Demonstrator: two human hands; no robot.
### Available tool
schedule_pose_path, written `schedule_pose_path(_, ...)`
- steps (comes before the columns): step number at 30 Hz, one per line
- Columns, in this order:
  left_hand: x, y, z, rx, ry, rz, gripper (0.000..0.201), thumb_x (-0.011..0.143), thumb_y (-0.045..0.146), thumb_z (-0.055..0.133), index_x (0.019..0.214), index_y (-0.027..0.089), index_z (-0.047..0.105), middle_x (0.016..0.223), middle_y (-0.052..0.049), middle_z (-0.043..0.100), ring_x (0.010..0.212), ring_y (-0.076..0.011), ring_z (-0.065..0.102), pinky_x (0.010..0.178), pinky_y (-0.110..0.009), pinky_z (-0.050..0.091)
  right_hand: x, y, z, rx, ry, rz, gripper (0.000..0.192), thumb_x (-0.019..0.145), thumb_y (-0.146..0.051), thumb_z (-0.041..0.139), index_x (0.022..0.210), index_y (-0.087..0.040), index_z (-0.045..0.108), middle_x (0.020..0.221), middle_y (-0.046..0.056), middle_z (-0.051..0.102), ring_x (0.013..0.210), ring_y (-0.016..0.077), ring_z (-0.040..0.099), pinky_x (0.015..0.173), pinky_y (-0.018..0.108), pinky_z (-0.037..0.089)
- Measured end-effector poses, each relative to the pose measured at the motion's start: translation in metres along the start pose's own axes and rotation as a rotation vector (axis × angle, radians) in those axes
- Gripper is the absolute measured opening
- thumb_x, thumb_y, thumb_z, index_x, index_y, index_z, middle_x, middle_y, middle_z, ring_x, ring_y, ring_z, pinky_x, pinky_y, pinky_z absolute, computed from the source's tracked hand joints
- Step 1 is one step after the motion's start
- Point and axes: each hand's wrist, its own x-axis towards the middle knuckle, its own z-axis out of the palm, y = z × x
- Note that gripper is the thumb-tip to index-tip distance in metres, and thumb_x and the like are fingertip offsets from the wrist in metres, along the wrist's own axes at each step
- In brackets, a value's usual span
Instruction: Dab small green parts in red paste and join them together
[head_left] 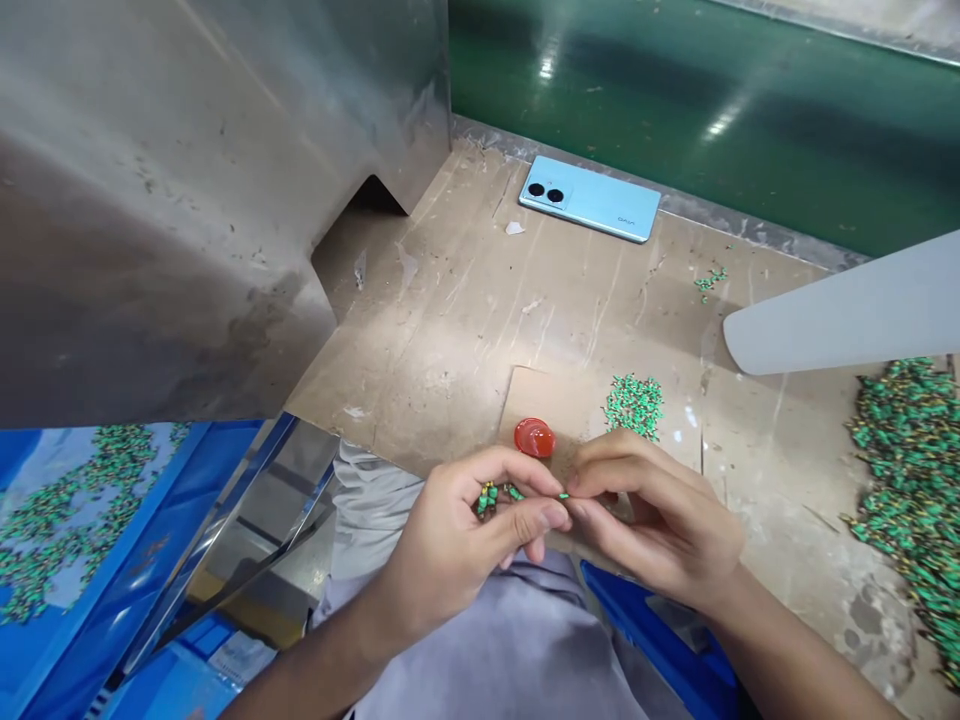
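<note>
My left hand (469, 530) is closed, with several small green pieces (487, 497) with yellow and dark ends in its curled fingers. Between its thumb and index fingertip sits one tiny green piece (564, 495). My right hand (664, 505) pinches at the other end of that same piece, so the fingertips of both hands meet there. Just beyond the hands, a small red dish (534, 437) of glossy red material stands on a square of brown card (529, 392). A small pile of green pieces (634, 405) lies to the right of the card.
A big heap of green pieces (911, 500) covers the bench's right side. Above it juts a pale tube-like part (847, 305). A light blue phone (592, 200) lies at the back by a green panel (675, 100). Metal sheeting (187, 200) rises left, above a blue bin (142, 570).
</note>
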Motion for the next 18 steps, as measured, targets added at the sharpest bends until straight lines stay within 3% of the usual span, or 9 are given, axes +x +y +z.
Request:
schedule_pose_path(5,-0.001,-0.001,-0.002,-0.194,0.002,0.036,0.012,0.095,0.028,0.085,0.101,0.018,0.081,0.081,-0.002,0.079,0.059,-0.0057,0.066,0.053,-0.011,0.051,-0.003,0.000,0.000,0.092,0.007,0.185,0.013,0.100,-0.012,0.067,0.099,-0.025,0.067,0.084,0.002,0.067,0.070,0.0165,0.065,0.055,0.028,0.051)
schedule_pose_path(11,-0.007,0.013,-0.016,-0.445,0.061,0.008,0.011,0.093,0.016,0.085,0.104,0.016,0.085,0.101,-0.007,0.086,0.093,-0.0146,0.084,0.082,-0.011,0.064,-0.006,0.012,-0.010,-0.088,0.070,0.313,0.010,0.105,-0.017,0.063,0.100,-0.025,0.067,0.097,0.005,0.061,0.088,0.0200,0.060,0.076,0.034,0.050)
schedule_pose_path(14,-0.010,0.014,-0.020,-0.443,0.072,-0.010,0.010,0.093,0.023,0.087,0.100,0.016,0.083,0.102,-0.007,0.087,0.090,-0.0164,0.085,0.072,-0.010,0.064,-0.007,0.017,-0.012,-0.177,0.039,0.279,0.010,0.104,-0.016,0.064,0.101,-0.024,0.068,0.101,0.006,0.059,0.093,0.0212,0.060,0.083,0.038,0.050)
schedule_pose_path(18,-0.011,0.007,-0.020,-0.396,0.035,0.004,0.022,0.094,0.034,0.086,0.093,0.015,0.076,0.086,-0.007,0.086,0.068,-0.0180,0.083,0.052,-0.013,0.061,-0.005,0.018,-0.009,-0.243,-0.038,0.234,0.010,0.104,-0.015,0.063,0.102,-0.025,0.066,0.100,0.006,0.061,0.095,0.0229,0.062,0.083,0.039,0.051)
